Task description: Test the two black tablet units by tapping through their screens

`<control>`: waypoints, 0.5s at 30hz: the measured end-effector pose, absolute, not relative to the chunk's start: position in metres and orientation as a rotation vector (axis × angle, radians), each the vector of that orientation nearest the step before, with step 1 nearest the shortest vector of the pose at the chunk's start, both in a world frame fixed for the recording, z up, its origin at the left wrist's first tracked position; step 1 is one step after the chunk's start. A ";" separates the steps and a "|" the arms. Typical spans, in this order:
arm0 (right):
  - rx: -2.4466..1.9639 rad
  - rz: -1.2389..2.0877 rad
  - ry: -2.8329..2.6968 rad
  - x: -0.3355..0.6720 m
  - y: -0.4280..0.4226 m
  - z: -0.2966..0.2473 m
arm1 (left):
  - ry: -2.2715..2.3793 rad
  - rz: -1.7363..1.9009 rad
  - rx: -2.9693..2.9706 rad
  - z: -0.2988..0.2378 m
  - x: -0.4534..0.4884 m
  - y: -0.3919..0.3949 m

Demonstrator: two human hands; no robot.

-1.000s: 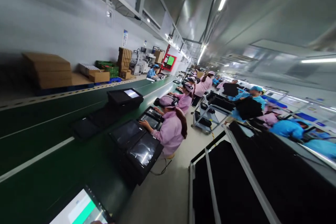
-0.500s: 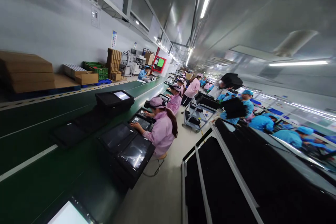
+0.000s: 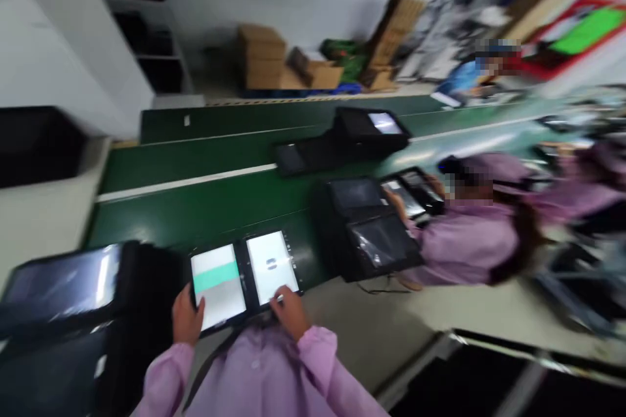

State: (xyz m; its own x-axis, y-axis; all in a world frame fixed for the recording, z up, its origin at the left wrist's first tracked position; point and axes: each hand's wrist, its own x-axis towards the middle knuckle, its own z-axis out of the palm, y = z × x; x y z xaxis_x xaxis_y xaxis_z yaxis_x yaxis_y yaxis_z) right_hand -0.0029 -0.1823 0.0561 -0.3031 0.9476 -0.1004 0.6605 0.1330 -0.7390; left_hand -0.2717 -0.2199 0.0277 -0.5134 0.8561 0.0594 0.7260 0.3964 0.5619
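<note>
L tab (image 3: 219, 283) & R tab (image 3: 274, 251) side by side at near edge of green bench (image 3: 195, 215), both lit. L tab: white scrn w/ teal band, grey below; R tab: white w/ small grey mark mid-scrn, too blurred to read. L hand (image 3: 186, 320) at L tab's left edge, thumb apart from fingers, can't tell if gripping. R hand (image 3: 291, 313) at R tab's near edge, fingers curled, can't tell if pinching. White label (image 3: 100, 366) near left & green sheet (image 3: 589, 30) far right: text illegible.
</note>
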 end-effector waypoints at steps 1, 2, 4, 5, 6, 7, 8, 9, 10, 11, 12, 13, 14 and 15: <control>-1.547 1.010 -2.028 0.000 -0.186 0.053 | 2.465 0.753 1.338 0.027 -0.280 -0.245; -1.536 1.009 -2.040 0.004 -0.188 0.051 | 2.490 0.733 1.297 0.026 -0.283 -0.261; -1.495 0.995 -2.080 0.011 -0.187 0.048 | 2.491 0.732 1.259 0.025 -0.280 -0.275; -1.489 0.994 -2.096 0.013 -0.186 0.048 | 2.480 0.739 1.254 0.023 -0.277 -0.276; -1.498 1.001 -2.107 0.013 -0.186 0.048 | 2.468 0.742 1.255 0.023 -0.273 -0.274; -1.512 1.019 -2.118 0.012 -0.186 0.049 | 2.456 0.744 1.258 0.022 -0.271 -0.272; -1.533 1.048 -2.127 0.010 -0.186 0.050 | 2.443 0.745 1.262 0.022 -0.269 -0.271; -1.558 1.081 -2.132 0.008 -0.187 0.050 | 2.432 0.745 1.264 0.022 -0.267 -0.270; -1.580 1.106 -2.135 0.006 -0.187 0.051 | 2.424 0.746 1.264 0.022 -0.267 -0.270; -1.596 1.122 -2.134 0.006 -0.187 0.051 | 2.421 0.749 1.262 0.022 -0.267 -0.271; -1.609 1.126 -2.129 0.006 -0.188 0.051 | 2.421 0.752 1.260 0.022 -0.268 -0.272; -1.620 1.119 -2.123 0.007 -0.187 0.050 | 2.426 0.755 1.258 0.021 -0.269 -0.273; -1.628 1.102 -2.119 0.009 -0.186 0.049 | 2.432 0.760 1.258 0.021 -0.269 -0.274; -1.635 1.077 -2.122 0.011 -0.184 0.049 | 2.440 0.764 1.258 0.020 -0.270 -0.275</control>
State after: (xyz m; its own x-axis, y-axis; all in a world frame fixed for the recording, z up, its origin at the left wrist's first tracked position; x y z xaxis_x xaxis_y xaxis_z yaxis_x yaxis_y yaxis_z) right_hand 0.0105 -0.1840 0.0490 -0.3366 0.9130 -0.2304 0.7251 0.0952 -0.6820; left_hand -0.2698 -0.2748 0.0196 -0.5759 0.8174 -0.0146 0.6630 0.4774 0.5767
